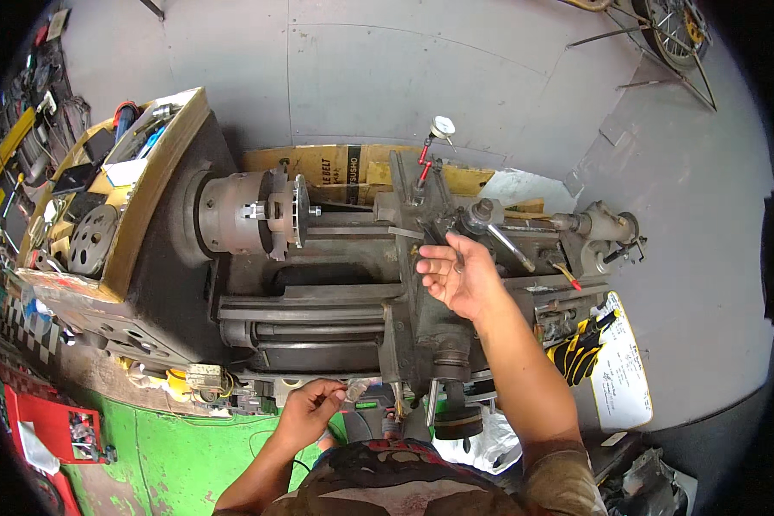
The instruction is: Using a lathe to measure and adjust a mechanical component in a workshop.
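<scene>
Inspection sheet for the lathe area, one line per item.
Surface: lathe bed dark, worn metal.
Job's things: chuck with toothed disc in front; tool post; dial gauge on a red-jointed arm.
Clutter: tool-filled box above the headstock; yellow-black gloves at the right; white bag below.
Grip: right hand palm up near the tool post, fingers loosely curled; left hand by the front edge; holding unclear for both.
Cables: thin dark line, possibly a cable, near the left forearm.
Surroundings: grey wall; worn green floor; red cart.

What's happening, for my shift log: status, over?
Left hand low, grip unclear. Right hand open near tool post. Disc at chuck. Dial gauge beyond right hand, untouched.
</scene>
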